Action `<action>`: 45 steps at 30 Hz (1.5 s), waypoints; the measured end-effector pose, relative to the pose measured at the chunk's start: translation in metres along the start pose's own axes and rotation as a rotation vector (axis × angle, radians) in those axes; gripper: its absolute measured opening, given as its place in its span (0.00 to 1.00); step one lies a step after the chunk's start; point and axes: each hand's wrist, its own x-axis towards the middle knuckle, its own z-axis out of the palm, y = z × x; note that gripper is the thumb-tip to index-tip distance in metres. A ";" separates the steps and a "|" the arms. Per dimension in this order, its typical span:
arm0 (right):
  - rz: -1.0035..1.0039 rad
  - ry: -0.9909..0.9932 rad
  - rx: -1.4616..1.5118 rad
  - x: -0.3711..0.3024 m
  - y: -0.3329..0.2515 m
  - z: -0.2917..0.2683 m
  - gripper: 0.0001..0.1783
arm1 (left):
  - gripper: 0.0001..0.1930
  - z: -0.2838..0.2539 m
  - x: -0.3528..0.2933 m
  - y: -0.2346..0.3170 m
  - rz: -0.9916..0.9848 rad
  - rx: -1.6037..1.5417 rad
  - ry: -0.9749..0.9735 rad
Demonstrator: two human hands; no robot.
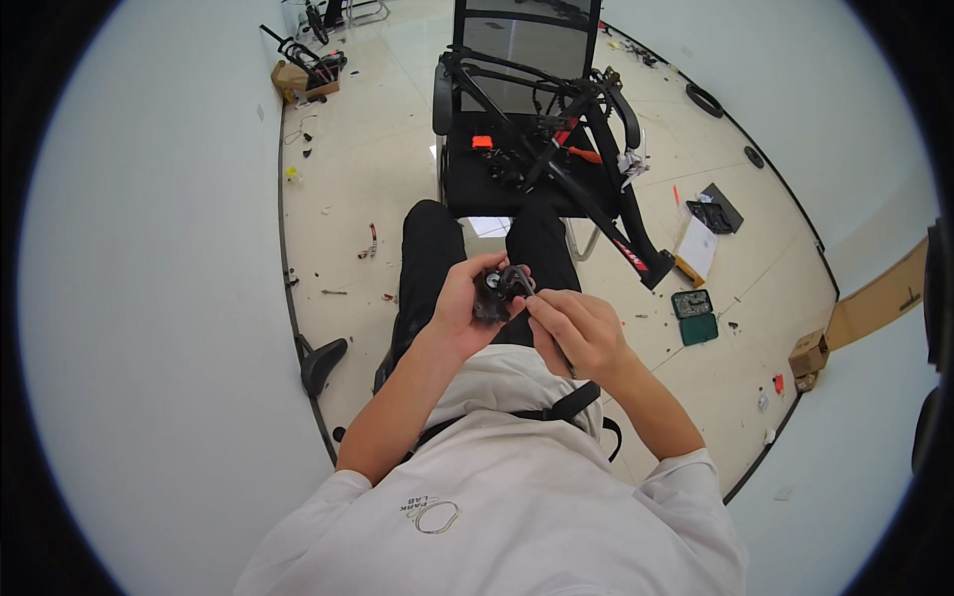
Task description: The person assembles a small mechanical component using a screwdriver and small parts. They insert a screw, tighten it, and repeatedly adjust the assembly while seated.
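Note:
My left hand [463, 302] is closed around a small black bicycle part [489, 304] with a round silver face, held over my lap. My right hand [584, 331] grips a thin metal tool [570, 368] whose lower end sticks out below the fingers; its exact kind is hard to make out. The fingertips of that hand meet the right side of the black part, where a curved grey piece shows. Beyond my knees, a black bicycle frame [588, 202] with red markings leans across a black office chair [477, 189].
On the chair seat are an orange block [482, 143] and an orange-handled tool [585, 155]. To the right, a green tool case [695, 318] lies unfolded on the floor near a white panel [697, 248]. A bicycle saddle [322, 366] rests by the left wall. Small parts are scattered around.

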 end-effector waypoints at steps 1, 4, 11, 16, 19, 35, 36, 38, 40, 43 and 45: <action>-0.024 -0.023 -0.029 0.002 0.000 -0.001 0.15 | 0.10 -0.002 0.002 0.000 0.012 0.010 0.013; -0.093 -0.117 -0.117 0.009 0.001 -0.004 0.12 | 0.10 -0.008 0.006 -0.002 0.058 0.050 0.057; -0.127 -0.545 -0.271 0.035 -0.005 -0.016 0.12 | 0.06 -0.012 0.010 -0.004 0.220 0.240 0.097; -0.115 -0.882 -0.244 0.052 -0.013 -0.016 0.11 | 0.06 -0.004 0.009 -0.011 0.189 0.470 0.121; -0.055 -0.727 -0.026 0.068 0.010 -0.007 0.18 | 0.09 -0.004 0.000 -0.013 0.105 0.486 0.091; 1.291 -0.019 1.598 0.034 0.057 0.008 0.15 | 0.14 0.000 -0.006 0.014 -0.176 -0.196 -0.261; 1.282 0.037 1.634 0.031 0.053 0.007 0.15 | 0.14 0.000 -0.005 0.015 -0.181 -0.225 -0.269; 1.269 0.171 1.576 0.025 0.039 0.006 0.14 | 0.14 -0.002 -0.003 0.017 -0.192 -0.283 -0.286; 1.235 0.235 1.442 0.018 0.024 0.006 0.13 | 0.15 -0.004 -0.002 0.019 -0.151 -0.275 -0.229; 1.041 0.204 1.043 0.006 0.006 0.009 0.12 | 0.15 -0.007 0.001 0.018 -0.107 -0.298 -0.130; 0.731 0.099 0.631 0.003 -0.005 0.009 0.12 | 0.14 -0.012 0.005 0.016 -0.066 -0.289 -0.080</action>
